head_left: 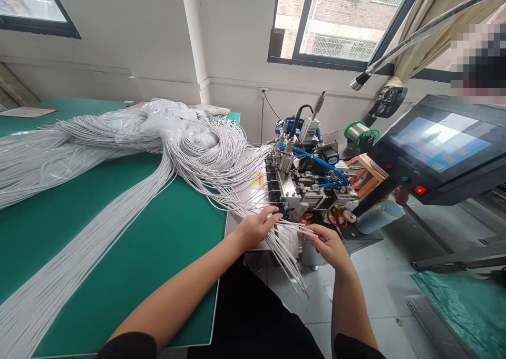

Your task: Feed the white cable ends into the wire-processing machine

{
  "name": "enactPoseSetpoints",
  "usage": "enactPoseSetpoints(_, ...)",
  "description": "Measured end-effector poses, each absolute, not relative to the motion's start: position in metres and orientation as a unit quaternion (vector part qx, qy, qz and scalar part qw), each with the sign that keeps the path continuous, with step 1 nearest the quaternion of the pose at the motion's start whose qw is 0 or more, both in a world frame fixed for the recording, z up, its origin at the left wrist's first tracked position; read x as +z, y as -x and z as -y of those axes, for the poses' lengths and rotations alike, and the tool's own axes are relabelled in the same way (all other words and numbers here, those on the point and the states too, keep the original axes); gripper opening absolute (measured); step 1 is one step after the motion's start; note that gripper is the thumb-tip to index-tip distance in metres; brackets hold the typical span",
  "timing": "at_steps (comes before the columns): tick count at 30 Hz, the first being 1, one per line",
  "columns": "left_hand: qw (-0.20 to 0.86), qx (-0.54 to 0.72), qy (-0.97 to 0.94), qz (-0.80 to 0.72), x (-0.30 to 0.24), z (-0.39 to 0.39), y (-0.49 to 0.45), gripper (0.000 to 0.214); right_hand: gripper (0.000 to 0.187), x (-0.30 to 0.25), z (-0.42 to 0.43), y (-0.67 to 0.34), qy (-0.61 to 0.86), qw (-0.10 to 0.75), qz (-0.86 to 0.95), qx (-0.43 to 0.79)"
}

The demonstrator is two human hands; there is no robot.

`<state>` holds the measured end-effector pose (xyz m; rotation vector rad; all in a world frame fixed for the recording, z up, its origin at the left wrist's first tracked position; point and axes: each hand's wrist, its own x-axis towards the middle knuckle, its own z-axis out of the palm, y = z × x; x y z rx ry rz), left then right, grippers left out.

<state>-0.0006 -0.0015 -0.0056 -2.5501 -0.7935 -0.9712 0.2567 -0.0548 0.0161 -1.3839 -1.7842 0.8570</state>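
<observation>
My left hand (256, 226) rests at the edge of the green table, fingers curled over a bundle of thin white wires (286, 253) that hangs down past the edge. My right hand (326, 243) is closed in a pinch on one or two of these wires near their ends, just in front of a small metal machine (306, 182) with blue air hoses. More white wires (221, 158) fan out from the machine across the table.
Large heaps of white wire (71, 143) cover the green table (130, 253). A touch-screen control panel (438, 145) with a red button stands to the right. Red-handled scissors (336, 216) lie by the machine. A spool of wire (359, 132) sits behind it.
</observation>
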Motion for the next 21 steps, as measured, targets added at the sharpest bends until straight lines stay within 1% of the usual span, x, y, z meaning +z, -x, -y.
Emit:
enactPoseSetpoints(3, 0.171, -0.36, 0.878, 0.265, -0.002, 0.003, -0.001, 0.029, 0.031, 0.016, 0.055, -0.256, 0.532, 0.354, 0.697, 0.326)
enactPoseSetpoints(5, 0.162, -0.382, 0.876, 0.246, 0.001, 0.003, -0.001, 0.027, 0.031, 0.018, 0.056, -0.255, 0.529, 0.352, 0.701, 0.323)
enactPoseSetpoints(7, 0.143, -0.394, 0.878, 0.233, 0.004, 0.002, -0.001, 0.029, 0.03, 0.02, 0.057, -0.253, 0.523, 0.354, 0.708, 0.315)
enactPoseSetpoints(10, 0.109, -0.379, 0.886, 0.244, 0.005, 0.0, -0.002, 0.035, 0.028, 0.025, 0.06, -0.25, 0.503, 0.357, 0.724, 0.308)
enactPoseSetpoints(13, 0.095, -0.351, 0.896, 0.255, -0.001, -0.003, -0.003, 0.031, 0.025, 0.026, 0.061, -0.248, 0.481, 0.368, 0.735, 0.306)
enactPoseSetpoints(15, 0.098, -0.34, 0.9, 0.253, -0.005, -0.004, -0.004, 0.026, 0.023, 0.024, 0.06, -0.246, 0.473, 0.393, 0.73, 0.298)
enactPoseSetpoints(17, 0.103, -0.338, 0.902, 0.25, -0.007, -0.004, -0.003, 0.024, 0.022, 0.019, 0.057, -0.244, 0.474, 0.436, 0.709, 0.288)
enactPoseSetpoints(21, 0.109, -0.34, 0.901, 0.245, -0.006, -0.003, -0.002, 0.024, 0.02, -0.001, 0.049, -0.237, 0.521, 0.541, 0.592, 0.292)
